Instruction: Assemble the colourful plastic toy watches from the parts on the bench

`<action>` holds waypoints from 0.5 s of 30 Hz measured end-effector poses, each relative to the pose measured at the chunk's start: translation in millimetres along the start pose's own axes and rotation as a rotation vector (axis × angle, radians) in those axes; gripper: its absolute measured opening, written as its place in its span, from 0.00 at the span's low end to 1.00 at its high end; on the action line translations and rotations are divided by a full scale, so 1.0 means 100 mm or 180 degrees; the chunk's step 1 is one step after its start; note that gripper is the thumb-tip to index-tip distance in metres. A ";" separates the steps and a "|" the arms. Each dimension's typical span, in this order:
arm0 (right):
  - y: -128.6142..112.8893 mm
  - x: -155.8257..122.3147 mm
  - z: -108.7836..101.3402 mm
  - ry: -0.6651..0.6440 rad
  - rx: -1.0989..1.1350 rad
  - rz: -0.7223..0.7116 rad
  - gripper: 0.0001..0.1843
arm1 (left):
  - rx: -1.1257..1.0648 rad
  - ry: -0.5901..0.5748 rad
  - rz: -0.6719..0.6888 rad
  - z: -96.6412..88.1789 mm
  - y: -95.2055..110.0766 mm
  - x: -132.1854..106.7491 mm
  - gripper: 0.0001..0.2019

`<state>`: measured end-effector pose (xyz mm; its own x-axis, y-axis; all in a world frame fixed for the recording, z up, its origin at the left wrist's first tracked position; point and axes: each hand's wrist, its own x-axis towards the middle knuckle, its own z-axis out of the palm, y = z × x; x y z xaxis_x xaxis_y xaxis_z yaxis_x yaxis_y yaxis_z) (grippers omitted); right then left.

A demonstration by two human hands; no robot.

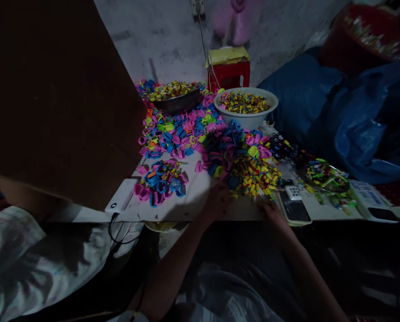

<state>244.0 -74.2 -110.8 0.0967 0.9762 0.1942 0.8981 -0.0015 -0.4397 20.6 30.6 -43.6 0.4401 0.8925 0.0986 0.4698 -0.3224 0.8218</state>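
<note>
My left hand point(217, 200) rests at the near edge of a low white table point(193, 203), its fingers curled at the foot of a heap of pink, blue and green plastic rings point(226, 152). My right hand point(269, 209) lies a little to the right, beside a pile of small yellow-and-red pieces point(256, 175), with its fingers bent down on the table. Both hands are dark, and whether they hold a piece is hidden. A smaller cluster of blue and pink rings point(161, 182) lies to the left.
A white bowl point(246, 117) and a metal pan point(176, 103) of small pieces stand at the back. A phone point(294, 206), a white power bank point(122, 196) and a round tray point(325, 176) lie on the table. A brown board point(52, 98) blocks the left; blue bags point(354, 116) sit right.
</note>
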 end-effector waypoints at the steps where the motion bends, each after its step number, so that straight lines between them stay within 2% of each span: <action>1: 0.00 0.01 -0.01 0.0010 0.0051 -0.0028 0.19 | -0.0121 -0.0022 0.0012 -0.04 0.02 -0.05 0.07; 5: -0.12 0.05 -0.09 0.0171 0.0212 -0.0116 0.12 | -0.1224 -0.0138 -0.0389 -0.19 0.14 -0.30 0.12; 7: -0.29 0.04 -0.15 0.0471 0.0480 -0.0193 0.09 | -0.1797 -0.0099 -0.0565 -0.25 0.20 -0.42 0.19; 10: -0.67 -0.05 -0.27 0.0871 0.1283 -0.0448 0.07 | -0.2273 0.0051 -0.0705 -0.30 0.30 -0.55 0.30; 12: -0.93 -0.13 -0.34 0.0747 0.1675 -0.0615 0.08 | -0.2516 0.0073 -0.0826 -0.32 0.37 -0.61 0.30; 15: -1.23 -0.27 -0.39 0.0405 0.1808 -0.0950 0.08 | -0.2749 0.0194 -0.0938 -0.34 0.48 -0.68 0.25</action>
<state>147.3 -108.7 -28.0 -0.0404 0.8836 0.4666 0.5313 0.4144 -0.7389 -12.7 -34.3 8.3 0.3406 0.9242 -0.1725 -0.1899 0.2473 0.9501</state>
